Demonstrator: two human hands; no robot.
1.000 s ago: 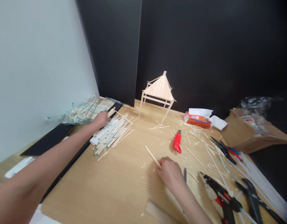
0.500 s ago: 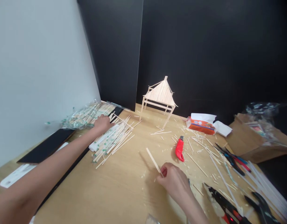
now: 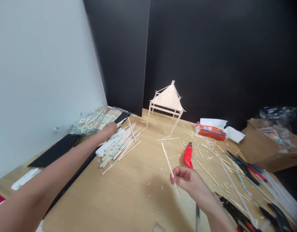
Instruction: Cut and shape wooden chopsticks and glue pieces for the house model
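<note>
- While the right hand (image 3: 187,178) pinches a thin wooden stick (image 3: 167,157), the left hand (image 3: 110,129) rests beside the loose stick pile (image 3: 122,146); its hidden fingers leave its grip undetermined.
- Step in hand, as judged: stick selection.
- Next move likely calls for a fingertip pinch, clear of the stick-built model pavilion (image 3: 168,98) beyond both hands.

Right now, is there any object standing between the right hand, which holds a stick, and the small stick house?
Nothing upright is visible between the right hand and the stick house. A few loose sticks lie low in front of it, and the red cutter lies just right of the direct line.
</note>
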